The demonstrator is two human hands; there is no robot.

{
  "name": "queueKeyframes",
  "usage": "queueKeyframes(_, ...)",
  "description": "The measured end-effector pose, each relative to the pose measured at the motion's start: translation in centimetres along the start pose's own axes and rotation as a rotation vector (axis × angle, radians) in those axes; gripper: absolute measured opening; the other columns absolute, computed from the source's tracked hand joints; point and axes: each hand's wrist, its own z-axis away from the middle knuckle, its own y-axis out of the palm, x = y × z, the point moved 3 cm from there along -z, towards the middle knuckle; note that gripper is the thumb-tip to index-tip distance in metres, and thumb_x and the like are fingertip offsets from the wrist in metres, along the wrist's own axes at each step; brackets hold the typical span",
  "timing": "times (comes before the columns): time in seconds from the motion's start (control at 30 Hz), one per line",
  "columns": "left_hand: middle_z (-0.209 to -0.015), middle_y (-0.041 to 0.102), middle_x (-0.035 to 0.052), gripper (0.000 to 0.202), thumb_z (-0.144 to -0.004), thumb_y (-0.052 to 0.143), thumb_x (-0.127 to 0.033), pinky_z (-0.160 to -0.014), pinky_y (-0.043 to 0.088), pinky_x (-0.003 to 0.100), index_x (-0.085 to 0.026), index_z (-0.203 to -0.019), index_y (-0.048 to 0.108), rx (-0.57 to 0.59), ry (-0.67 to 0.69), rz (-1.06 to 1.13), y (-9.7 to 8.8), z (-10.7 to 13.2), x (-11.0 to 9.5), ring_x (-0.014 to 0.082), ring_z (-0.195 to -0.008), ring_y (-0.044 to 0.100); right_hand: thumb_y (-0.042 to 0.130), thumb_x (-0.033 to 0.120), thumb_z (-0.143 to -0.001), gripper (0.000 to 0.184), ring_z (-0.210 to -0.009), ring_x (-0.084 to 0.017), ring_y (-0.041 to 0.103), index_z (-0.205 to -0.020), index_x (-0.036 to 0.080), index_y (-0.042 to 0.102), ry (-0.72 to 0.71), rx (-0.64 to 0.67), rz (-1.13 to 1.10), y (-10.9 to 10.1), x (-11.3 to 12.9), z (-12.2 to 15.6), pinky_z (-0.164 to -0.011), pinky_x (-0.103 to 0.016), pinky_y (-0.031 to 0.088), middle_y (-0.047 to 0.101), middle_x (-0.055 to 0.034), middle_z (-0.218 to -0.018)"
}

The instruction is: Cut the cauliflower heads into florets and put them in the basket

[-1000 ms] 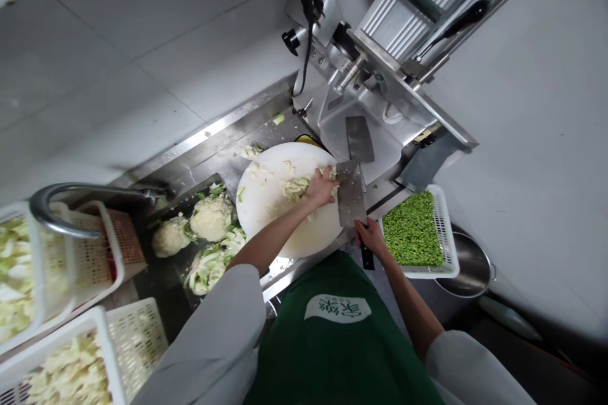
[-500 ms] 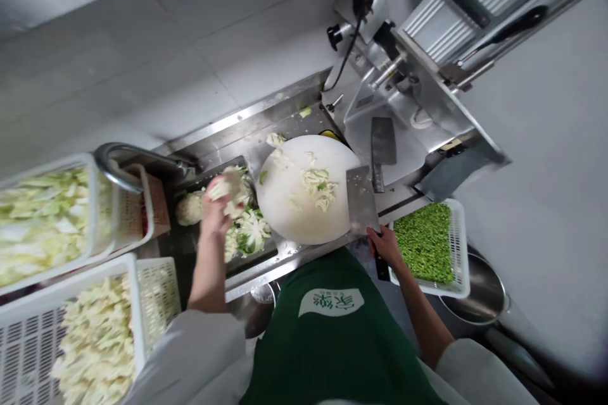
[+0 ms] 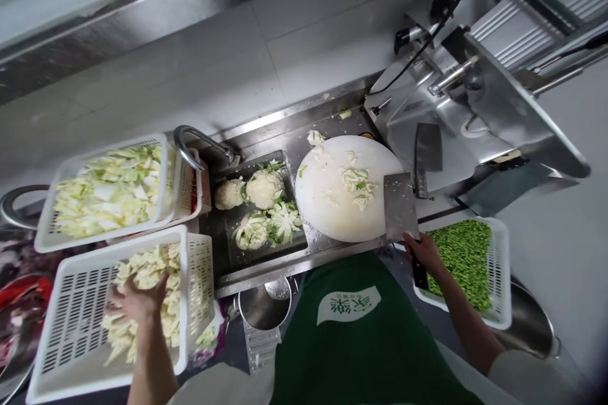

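Observation:
My left hand [image 3: 139, 297], fingers spread, is over the cut cauliflower [image 3: 164, 266] in a white plastic basket [image 3: 71, 323] at the lower left. My right hand [image 3: 426, 252] is wrapped round the handle of a cleaver [image 3: 399, 205]. Its broad blade lies over the right edge of a round white cutting board [image 3: 327, 202]. Small cauliflower scraps [image 3: 359, 185] are scattered on the board. Left of it, several whole cauliflower heads [image 3: 265, 190] sit in a metal sink [image 3: 232, 243], some with green leaves.
Another white basket [image 3: 164, 202] of chopped cabbage [image 3: 111, 193] stands behind the left one. A curved faucet [image 3: 183, 139] rises by the sink. A second cleaver [image 3: 427, 149] lies by the metal slicer [image 3: 456, 88]. Chopped greens [image 3: 460, 259] fill a basket at right; a metal pot [image 3: 266, 307] stands below the counter.
My left hand has gone from the sink, where it held a pale cauliflower piece, to the lower-left basket, and is now spread. The view has shifted left; the cleaver stays at the board's edge.

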Motion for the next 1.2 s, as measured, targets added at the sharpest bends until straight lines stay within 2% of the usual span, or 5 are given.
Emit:
queueKeyframes(0.1,-0.104,0.066,0.0052,0.033,-0.073,0.064,-0.049,-0.097,0.05,0.064,-0.024,-0.095,0.062,-0.029,0.126,0.036,7.2,0.4,-6.6,0.0372,-0.111,0.062,0.062,0.07,-0.071,0.048,-0.036,-0.013,0.047,-0.06,0.025,0.047,0.009,-0.008,0.049,0.1,0.2,0.3,-0.041,-0.027,0.041,0.051,0.0006,-0.041)
queueKeyframes(0.33,-0.13,0.062,0.0165,0.042,-0.094,0.057,-0.034,-0.111,0.048,0.044,-0.015,-0.13,0.064,0.611,0.599,0.325,31.9,4.0,-31.9,0.0286,-0.123,0.061,0.058,0.063,-0.079,0.042,-0.036,-0.016,0.051,-0.063,0.027,0.045,0.031,0.029,0.021,0.0,-0.7,0.0,-0.041,-0.028,0.042,0.053,0.0016,-0.044)
queueKeyframes(0.5,-0.161,0.038,0.0185,0.061,-0.099,0.059,-0.046,-0.124,0.025,0.054,-0.018,-0.153,0.05,0.839,0.668,0.21,41.4,6.9,-42.1,0.038,-0.15,0.034,0.055,0.063,-0.085,0.044,-0.035,-0.016,0.052,-0.062,0.027,0.043,0.015,0.061,0.087,-0.6,-1.0,-0.5,-0.043,-0.026,0.042,0.053,0.0014,-0.041)
queueKeyframes(0.73,-0.146,0.055,0.0106,0.046,-0.093,0.067,-0.052,-0.121,0.028,0.051,-0.028,-0.132,0.069,1.003,1.22,0.205,41.4,12.9,-44.0,0.0329,-0.145,0.04,0.053,0.064,-0.087,0.045,-0.037,-0.016,0.053,-0.065,0.027,0.043,0.011,0.12,0.038,-1.0,-1.8,-1.1,-0.045,-0.027,0.043,0.055,0.0008,-0.043)
queueKeyframes(1.2,-0.115,0.062,0.0163,0.022,-0.088,0.065,-0.041,-0.094,0.055,0.042,-0.021,-0.096,0.062,0.661,0.749,0.289,34.7,19.9,-35.1,0.0284,-0.112,0.063,0.065,0.068,-0.079,0.048,-0.036,-0.015,0.051,-0.066,0.026,0.047,0.047,0.187,-0.009,-2.3,-1.8,-3.0,-0.042,-0.026,0.039,0.057,0.001,-0.044)
